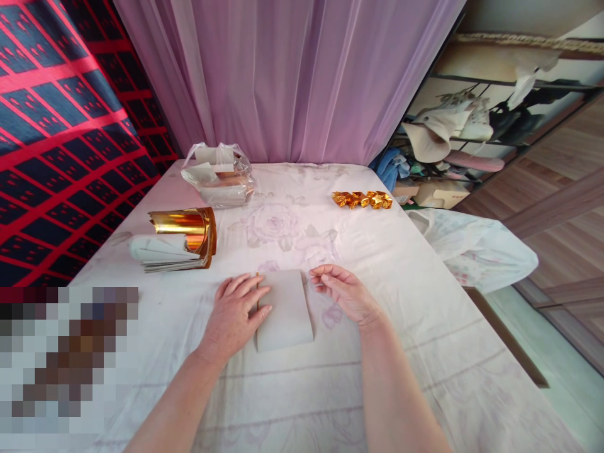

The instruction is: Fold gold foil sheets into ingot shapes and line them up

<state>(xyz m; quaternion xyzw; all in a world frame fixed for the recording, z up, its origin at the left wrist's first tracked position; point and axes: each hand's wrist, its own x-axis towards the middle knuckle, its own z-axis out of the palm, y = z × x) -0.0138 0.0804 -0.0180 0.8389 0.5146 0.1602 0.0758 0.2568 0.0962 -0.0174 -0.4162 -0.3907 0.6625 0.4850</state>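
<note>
A pale grey-white sheet of paper (284, 314) lies flat on the table in front of me, with a thin gold strip showing along its left edge. My left hand (240, 308) rests across that edge, fingers spread and fingertips on the paper. Just off the sheet's upper right side is my right hand (342, 289), its fingers curled in and the tips close together. Whatever may be between them is hidden or too small to make out.
Curled gold foil sheets (182, 221) with a white-backed stack sit on the left. Behind them stands a clear plastic bag (219, 179) of papers. Folded gold foil pieces (362, 199) form a row at the far right. A shelf with shoes (472, 119) stands beyond the table.
</note>
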